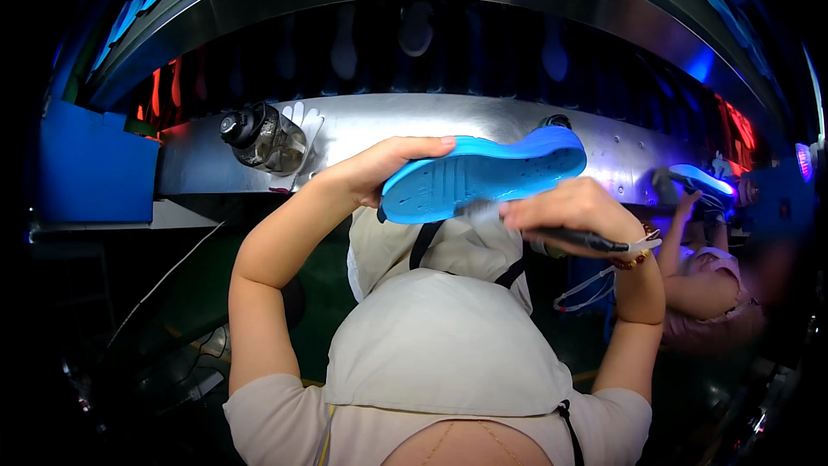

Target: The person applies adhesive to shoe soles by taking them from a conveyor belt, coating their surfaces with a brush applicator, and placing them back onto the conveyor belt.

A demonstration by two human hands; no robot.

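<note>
Dim surroundings; glare whitens the metal bench [362, 121]; a violet light [804, 162] glows at right; motion blurs the brush tip [481, 209]; fisheye edges curve into black.

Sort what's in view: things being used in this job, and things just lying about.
In use:
- blue shoe sole, held in the left hand
- black tool, in the right hand; its exact kind is blurred

Apparently just lying about, untouched on the metal ledge:
- bottle
- white glove beside it

A metal ledge [194, 168] spans the dim room above a dark green floor [203, 272], violet lamp [805, 161] glowing rightward.
</note>
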